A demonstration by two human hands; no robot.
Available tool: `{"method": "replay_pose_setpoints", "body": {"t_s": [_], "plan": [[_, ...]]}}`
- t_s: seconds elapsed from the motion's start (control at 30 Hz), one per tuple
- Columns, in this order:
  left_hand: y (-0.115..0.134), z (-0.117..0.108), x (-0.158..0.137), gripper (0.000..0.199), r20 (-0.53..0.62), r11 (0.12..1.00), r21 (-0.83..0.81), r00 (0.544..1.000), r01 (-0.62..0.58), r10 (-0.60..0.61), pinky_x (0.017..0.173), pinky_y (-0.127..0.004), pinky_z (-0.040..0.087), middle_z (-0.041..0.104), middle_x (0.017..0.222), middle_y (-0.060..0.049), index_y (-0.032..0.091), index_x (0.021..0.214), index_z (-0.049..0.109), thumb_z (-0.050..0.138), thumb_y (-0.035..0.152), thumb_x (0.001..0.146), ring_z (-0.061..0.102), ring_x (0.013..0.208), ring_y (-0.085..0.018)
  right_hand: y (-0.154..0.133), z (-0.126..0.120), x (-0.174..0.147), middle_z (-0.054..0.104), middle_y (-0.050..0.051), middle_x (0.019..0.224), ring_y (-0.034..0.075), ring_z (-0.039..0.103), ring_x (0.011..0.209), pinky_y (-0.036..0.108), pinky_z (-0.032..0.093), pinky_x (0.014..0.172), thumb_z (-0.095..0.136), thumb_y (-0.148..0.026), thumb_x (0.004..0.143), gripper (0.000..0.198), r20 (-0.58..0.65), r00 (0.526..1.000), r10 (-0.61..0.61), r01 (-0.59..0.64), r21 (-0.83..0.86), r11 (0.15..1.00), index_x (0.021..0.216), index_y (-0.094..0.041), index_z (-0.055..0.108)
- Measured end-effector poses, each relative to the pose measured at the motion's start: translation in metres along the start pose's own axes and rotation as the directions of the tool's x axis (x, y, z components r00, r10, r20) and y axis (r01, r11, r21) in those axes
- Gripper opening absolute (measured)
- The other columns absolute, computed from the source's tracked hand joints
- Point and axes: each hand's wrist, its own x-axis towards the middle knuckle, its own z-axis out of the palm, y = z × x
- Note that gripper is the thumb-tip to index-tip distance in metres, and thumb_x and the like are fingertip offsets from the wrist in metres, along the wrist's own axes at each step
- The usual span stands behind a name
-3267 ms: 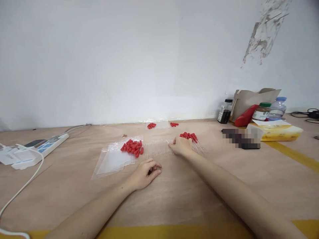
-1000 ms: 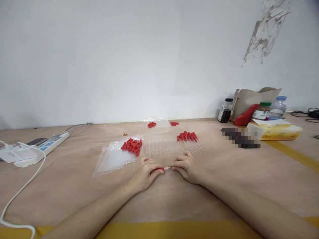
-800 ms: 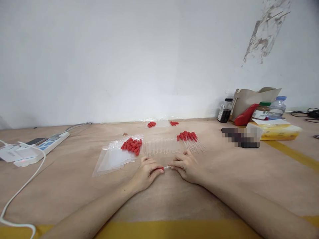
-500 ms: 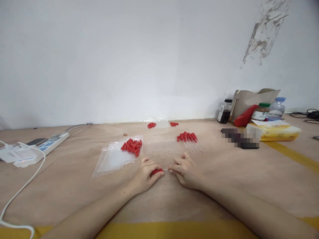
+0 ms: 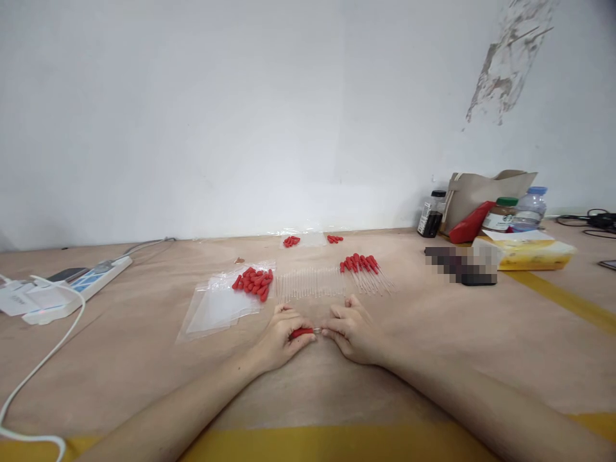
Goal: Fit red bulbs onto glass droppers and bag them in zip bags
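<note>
1. Several red-bulbed clear droppers (image 5: 364, 264) lie at right, apparently finished.
2. Loose red teardrop bulbs (image 5: 253, 282), left, and thin clear tubes (image 5: 308, 282), centre, look unjoined.
3. Near, left hand (image 5: 285, 337) pinches one red bulb (image 5: 301, 333), right hand (image 5: 353, 333) one clear tube (image 5: 317, 330).

A red bulb (image 5: 301, 333) lies sideways in the left hand (image 5: 282, 338), clear tube (image 5: 316, 330) at its end.

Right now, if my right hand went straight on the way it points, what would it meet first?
Past the clear tube at its fingertips, probably your left hand, holding the red bulb; depth is unclear.
</note>
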Motion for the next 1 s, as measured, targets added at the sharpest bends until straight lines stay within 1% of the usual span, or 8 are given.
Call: {"method": "replay_pose_setpoints", "body": {"t_s": [0.17, 0.3, 0.37, 0.47, 0.53, 0.6, 0.77, 1.0], "plan": [[-0.008, -0.005, 0.005, 0.014, -0.018, 0.997, 0.071, 1.000, -0.022, 0.024, 0.091, -0.039, 0.023, 0.067, 0.078, 0.001, 0.024, 0.089, 0.061, 0.054, 0.034, 0.083, 0.058, 0.076, -0.015, -0.010, -0.022, 0.005, 0.061, 0.002, 0.073, 0.011, 0.047, 0.068, 0.029, 0.021, 0.068, 0.044, -0.023, 0.084, 0.022, 0.093, 0.994, 0.064, -0.060, -0.044, 0.997, 0.080, -0.021, 0.065], [-0.014, -0.007, 0.001, 0.033, -0.132, 0.993, 0.090, 0.990, 0.070, -0.058, 0.084, -0.037, 0.033, 0.062, 0.096, -0.004, 0.023, 0.113, 0.049, 0.055, 0.033, 0.082, 0.054, 0.088, -0.019, 0.004, -0.035, 0.004, 0.065, 0.003, 0.077, 0.014, 0.053, 0.073, 0.029, 0.026, 0.068, 0.044, -0.023, 0.082, 0.022, 0.125, 0.964, 0.235, -0.230, -0.048, 0.972, 0.078, -0.021, 0.065], [-0.015, -0.007, -0.002, 0.034, -0.117, 0.991, 0.045, 0.986, 0.125, -0.119, 0.074, -0.032, 0.039, 0.058, 0.092, -0.005, 0.022, 0.115, 0.047, 0.053, 0.031, 0.082, 0.054, 0.082, -0.018, 0.023, -0.036, 0.005, 0.065, 0.002, 0.074, 0.015, 0.054, 0.068, 0.027, 0.029, 0.064, 0.043, -0.025, 0.081, 0.023, 0.119, 0.900, 0.419, -0.422, 0.003, 0.906, 0.076, -0.020, 0.065], [-0.016, -0.006, -0.003, 0.021, -0.042, 0.988, 0.004, 0.987, 0.156, -0.155, 0.064, -0.027, 0.041, 0.054, 0.078, -0.001, 0.020, 0.102, 0.054, 0.050, 0.027, 0.083, 0.051, 0.067, -0.014, 0.055, -0.035, 0.015, 0.065, 0.003, 0.073, 0.015, 0.056, 0.067, 0.025, 0.031, 0.056, 0.045, -0.029, 0.078, 0.022, 0.087, 0.742, 0.664, -0.669, 0.059, 0.741, 0.071, -0.019, 0.064], [-0.017, -0.005, -0.002, 0.016, -0.018, 0.988, 0.001, 0.988, 0.152, -0.152, 0.063, -0.026, 0.041, 0.053, 0.075, -0.001, 0.019, 0.096, 0.057, 0.049, 0.025, 0.083, 0.051, 0.066, -0.014, 0.070, -0.033, 0.026, 0.065, 0.003, 0.077, 0.016, 0.057, 0.071, 0.024, 0.032, 0.057, 0.049, -0.029, 0.075, 0.018, 0.031, 0.658, 0.753, -0.753, 0.055, 0.656, 0.078, -0.019, 0.063], [-0.017, -0.005, -0.002, 0.014, -0.016, 0.990, -0.006, 0.990, 0.142, -0.142, 0.064, -0.027, 0.041, 0.054, 0.077, -0.001, 0.019, 0.092, 0.058, 0.049, 0.025, 0.083, 0.052, 0.067, -0.014, 0.077, -0.029, 0.037, 0.065, 0.004, 0.080, 0.017, 0.057, 0.073, 0.025, 0.032, 0.060, 0.050, -0.029, 0.074, 0.017, -0.015, 0.614, 0.789, -0.789, 0.015, 0.614, 0.084, -0.020, 0.061], [-0.017, -0.006, -0.001, 0.012, 0.001, 0.991, -0.006, 0.991, 0.133, -0.133, 0.064, -0.026, 0.041, 0.055, 0.079, -0.002, 0.018, 0.088, 0.058, 0.048, 0.024, 0.084, 0.053, 0.068, -0.013, 0.084, -0.009, 0.050, 0.064, 0.002, 0.079, 0.017, 0.057, 0.076, 0.028, 0.031, 0.067, 0.048, -0.029, 0.075, 0.014, -0.079, 0.593, 0.802, -0.805, -0.097, 0.586, 0.082, -0.020, 0.057], [-0.018, -0.007, -0.001, 0.013, 0.009, 0.991, -0.013, 0.991, 0.136, -0.136, 0.064, -0.025, 0.041, 0.055, 0.078, -0.002, 0.018, 0.088, 0.059, 0.049, 0.024, 0.083, 0.052, 0.070, -0.013, 0.088, 0.007, 0.048, 0.063, 0.002, 0.071, 0.018, 0.056, 0.075, 0.031, 0.028, 0.071, 0.045, -0.030, 0.076, 0.014, -0.123, 0.612, 0.781, -0.789, -0.166, 0.592, 0.073, -0.020, 0.055]]}}
